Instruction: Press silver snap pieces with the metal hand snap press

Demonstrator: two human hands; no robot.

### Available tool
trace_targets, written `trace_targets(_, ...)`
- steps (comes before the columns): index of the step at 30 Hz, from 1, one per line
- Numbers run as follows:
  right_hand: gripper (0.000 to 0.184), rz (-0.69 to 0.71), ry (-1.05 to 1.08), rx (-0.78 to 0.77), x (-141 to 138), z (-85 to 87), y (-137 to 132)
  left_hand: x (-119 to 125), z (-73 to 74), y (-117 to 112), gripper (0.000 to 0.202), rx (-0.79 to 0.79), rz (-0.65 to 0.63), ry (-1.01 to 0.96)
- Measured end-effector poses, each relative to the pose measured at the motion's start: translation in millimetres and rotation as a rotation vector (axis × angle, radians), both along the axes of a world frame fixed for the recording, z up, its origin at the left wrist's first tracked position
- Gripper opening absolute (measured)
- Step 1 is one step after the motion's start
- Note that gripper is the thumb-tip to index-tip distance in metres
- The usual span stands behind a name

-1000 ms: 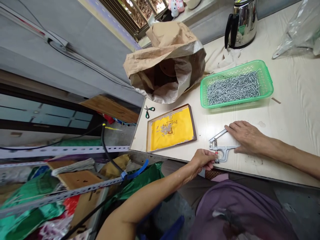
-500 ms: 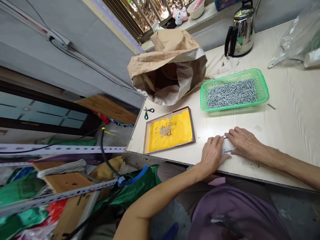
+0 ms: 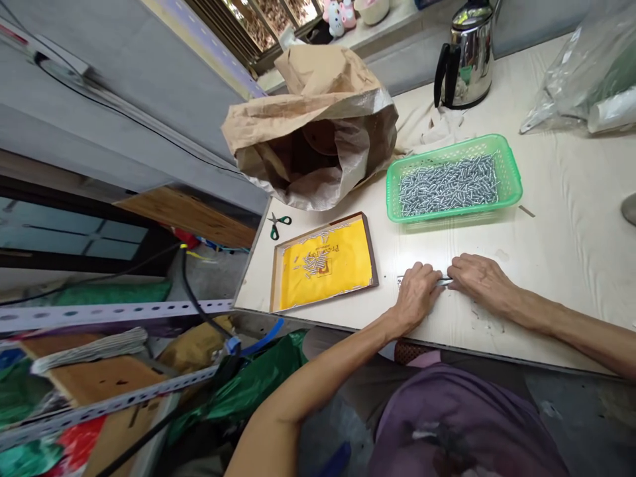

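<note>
Both my hands rest on a small metal plier tool (image 3: 442,281) lying near the front edge of the pale table (image 3: 561,218). My left hand (image 3: 416,297) lies palm down over its left part, fingers curved round it; only a metal tip shows beyond the knuckles. My right hand (image 3: 477,278) presses its closed fingers onto the right part. Most of the tool is hidden beneath the hands.
A green basket (image 3: 515,177) of silver screws (image 3: 447,185) stands behind the hands. To the left lies a shallow yellow-lined tray (image 3: 325,265) with several screws, then green-handled scissors (image 3: 278,224). An open paper sack (image 3: 308,126), a steel kettle (image 3: 467,56) and a plastic bag (image 3: 581,73) stand at the back.
My left hand has gone from pinching the tool's jaw end at the table edge to lying on top of it. The tool has shut flat under both hands.
</note>
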State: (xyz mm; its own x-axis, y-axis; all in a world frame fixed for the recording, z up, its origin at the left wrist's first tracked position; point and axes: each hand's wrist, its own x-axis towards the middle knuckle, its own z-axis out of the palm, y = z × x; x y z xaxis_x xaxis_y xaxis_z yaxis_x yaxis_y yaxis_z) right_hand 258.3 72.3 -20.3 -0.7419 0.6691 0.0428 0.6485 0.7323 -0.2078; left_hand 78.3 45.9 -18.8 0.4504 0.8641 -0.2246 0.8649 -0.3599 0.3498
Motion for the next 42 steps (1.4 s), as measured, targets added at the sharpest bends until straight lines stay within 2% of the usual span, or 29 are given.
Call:
trace_targets(3, 0.009, -0.022, 0.007, -0.014, 4, -1.5, 3, -2, -5.0, 2, 0.017, 0.025, 0.004, -0.043)
trace_targets(7, 0.053, -0.019, 0.087, 0.035, 11, -5.2, 1, -11, -11.6, -9, 0.052, 0.201, 0.092, -0.208)
trace_targets(9, 0.056, 0.0, 0.119, 0.07, 12, -6.5, -3, -19, -9.2, -19, 0.045, 0.28, 0.175, -0.273)
trace_targets(11, 0.046, 0.009, 0.117, 0.078, 10, -5.7, -7, -30, -2.4, -28, 0.023, 0.297, 0.298, -0.274)
trace_targets(12, 0.04, 0.011, 0.105, 0.072, 8, -4.7, -9, -35, 1.9, -31, 0.016, 0.27, 0.365, -0.244)
trace_targets(14, 0.029, 0.031, 0.07, 0.048, 2, -2.8, -12, -42, 10.7, -35, 0.019, 0.148, 0.488, -0.138)
trace_targets(18, 0.01, 0.067, 0.029, 0.039, -10, -4.1, -16, -43, 21.7, -32, 0.022, -0.194, 0.619, 0.024)
trace_targets(21, 0.009, 0.07, 0.039, 0.04, -15, -7.5, -17, -36, 24.1, -24, 0.017, -0.338, 0.625, 0.059)
trace_targets(27, 0.022, 0.038, 0.11, 0.011, -9, -13.3, -15, -45, 28.4, -23, 0.014, -0.437, 0.489, 0.178)
trace_targets(30, 0.026, 0.021, 0.132, -0.003, -3, -13.9, -13, -52, 43.5, -19, 0.015, -0.221, 0.459, 0.132)
trace_targets(32, 0.03, 0.015, 0.144, -0.027, -1, -12.2, -13, -52, 64.9, -6, 0.014, 0.022, 0.453, -0.044)
trace_targets(35, 0.032, -0.001, 0.161, -0.044, 1, -10.2, -14, -58, 104.6, 26, 0.019, 0.413, 0.448, -0.317)
trace_targets(37, 0.029, -0.007, 0.195, -0.033, 2, -12.9, -15, -77, 121.1, 49, 0.022, 0.609, 0.491, -0.353)
trace_targets(39, 0.029, -0.006, 0.254, -0.02, 2, -19.4, -14, -108, 120.6, 66, 0.019, 0.64, 0.599, -0.23)
trace_targets(42, 0.032, 0.001, 0.342, -0.008, 1, -31.2, -12, -156, 92.2, 72, 0.019, 0.38, 0.746, 0.106)
